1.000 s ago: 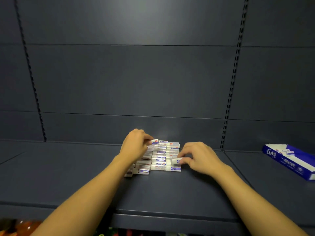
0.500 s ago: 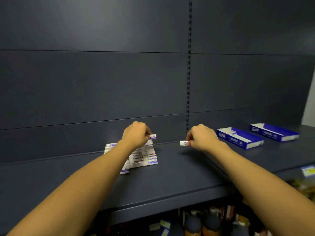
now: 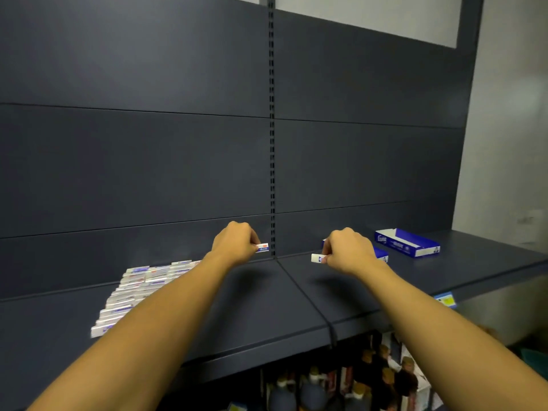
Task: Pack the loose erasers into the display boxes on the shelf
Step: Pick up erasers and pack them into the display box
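Pinching one small white paper-sleeved eraser (image 3: 262, 247) each (image 3: 318, 258), left hand (image 3: 234, 243) and right hand (image 3: 348, 252) should lower them flat into the nearer open blue cardboard display box (image 3: 381, 255).

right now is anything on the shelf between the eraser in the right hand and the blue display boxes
Nothing visible. The right hand pinches an eraser just in front of the nearer display box, which the hand partly hides; the farther box sits open beyond it.
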The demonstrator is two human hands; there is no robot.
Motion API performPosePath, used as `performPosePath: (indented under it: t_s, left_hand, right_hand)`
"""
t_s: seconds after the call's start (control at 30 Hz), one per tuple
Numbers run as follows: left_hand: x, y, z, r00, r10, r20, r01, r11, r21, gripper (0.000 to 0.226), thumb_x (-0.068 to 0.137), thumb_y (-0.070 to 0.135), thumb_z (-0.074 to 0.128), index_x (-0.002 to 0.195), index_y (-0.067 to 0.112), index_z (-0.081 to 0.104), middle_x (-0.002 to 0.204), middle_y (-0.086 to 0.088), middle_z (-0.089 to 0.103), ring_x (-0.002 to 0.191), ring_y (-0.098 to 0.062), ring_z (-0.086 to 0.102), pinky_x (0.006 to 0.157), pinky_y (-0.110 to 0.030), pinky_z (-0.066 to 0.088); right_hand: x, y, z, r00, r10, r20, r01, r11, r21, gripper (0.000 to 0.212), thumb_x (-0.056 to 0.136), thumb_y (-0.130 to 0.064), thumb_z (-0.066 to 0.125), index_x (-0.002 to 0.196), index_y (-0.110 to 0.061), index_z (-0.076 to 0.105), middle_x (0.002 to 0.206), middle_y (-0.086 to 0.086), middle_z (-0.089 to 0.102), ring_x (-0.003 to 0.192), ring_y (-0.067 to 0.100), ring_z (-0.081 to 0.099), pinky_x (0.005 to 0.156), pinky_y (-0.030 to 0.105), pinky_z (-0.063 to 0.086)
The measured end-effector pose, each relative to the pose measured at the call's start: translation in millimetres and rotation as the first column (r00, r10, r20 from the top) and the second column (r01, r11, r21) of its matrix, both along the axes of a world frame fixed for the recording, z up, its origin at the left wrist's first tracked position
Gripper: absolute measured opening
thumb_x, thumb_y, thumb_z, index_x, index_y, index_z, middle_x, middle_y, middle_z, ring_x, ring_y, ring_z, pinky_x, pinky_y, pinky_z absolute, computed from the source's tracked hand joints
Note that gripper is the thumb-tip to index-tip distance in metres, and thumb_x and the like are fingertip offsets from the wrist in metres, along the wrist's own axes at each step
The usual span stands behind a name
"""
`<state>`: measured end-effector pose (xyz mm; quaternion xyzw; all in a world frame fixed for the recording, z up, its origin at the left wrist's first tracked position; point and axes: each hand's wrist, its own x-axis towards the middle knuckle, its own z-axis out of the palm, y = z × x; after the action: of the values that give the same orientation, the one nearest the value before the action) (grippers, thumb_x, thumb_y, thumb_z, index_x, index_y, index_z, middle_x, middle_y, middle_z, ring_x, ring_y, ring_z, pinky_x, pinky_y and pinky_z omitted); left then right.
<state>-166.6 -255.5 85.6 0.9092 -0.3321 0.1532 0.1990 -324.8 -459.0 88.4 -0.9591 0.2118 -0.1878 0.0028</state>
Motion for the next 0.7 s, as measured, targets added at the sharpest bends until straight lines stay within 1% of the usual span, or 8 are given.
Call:
performPosePath:
  t_s: [0.2, 0.33, 0.47, 0.7]
  left_hand:
    - [-37.7, -48.6, -2.7, 0.999, 0.036, 0.015, -0.036, 0.999, 0.036, 0.025, 0.088, 0.011, 0.062, 0.099, 0.024, 0.080, 0.100, -0.002, 0.072, 0.089, -0.027, 0.066, 0.077, -0.040, 0.058]
    - [-60.0, -77.2, -5.1, 0.999, 0.050, 0.014, -0.051, 0.997, 0.052, 0.023, 0.091, 0.012, 0.063, 0.101, 0.024, 0.080, 0.098, 0.000, 0.073, 0.085, -0.023, 0.067, 0.076, -0.040, 0.060]
    - [-77.0, -101.8, -2.3, 0.997, 0.071, 0.016, -0.072, 0.996, 0.056, 0.023, 0.091, 0.011, 0.063, 0.102, 0.023, 0.079, 0.096, -0.001, 0.073, 0.085, -0.023, 0.067, 0.074, -0.040, 0.060]
    - [-90.6, -136.4, -7.2, 0.997, 0.077, 0.030, -0.080, 0.990, 0.115, 0.024, 0.093, 0.012, 0.061, 0.105, 0.022, 0.079, 0.098, -0.001, 0.073, 0.085, -0.023, 0.066, 0.075, -0.039, 0.060]
  right_hand:
    - [-31.9, -48.5, -5.4, 1.000, -0.022, -0.014, 0.021, 0.999, -0.033, 0.013, 0.084, -0.029, 0.071, 0.096, -0.024, 0.075, 0.101, 0.003, 0.066, 0.090, 0.026, 0.066, 0.072, 0.033, 0.051]
    - [-46.8, -79.4, -8.7, 1.000, -0.016, -0.017, 0.015, 0.999, -0.039, 0.022, 0.083, -0.034, 0.073, 0.102, -0.022, 0.074, 0.102, 0.003, 0.068, 0.090, 0.025, 0.067, 0.073, 0.035, 0.054]
    - [-54.2, -102.6, -10.6, 1.000, 0.005, -0.023, -0.006, 0.999, -0.045, 0.031, 0.083, -0.037, 0.075, 0.109, -0.020, 0.071, 0.107, 0.003, 0.069, 0.095, 0.023, 0.068, 0.078, 0.039, 0.059]
    - [-46.7, -131.2, -14.1, 0.999, 0.039, -0.025, -0.040, 0.998, -0.048, 0.031, 0.085, -0.037, 0.073, 0.111, -0.021, 0.072, 0.111, 0.003, 0.068, 0.099, 0.024, 0.067, 0.080, 0.039, 0.058]
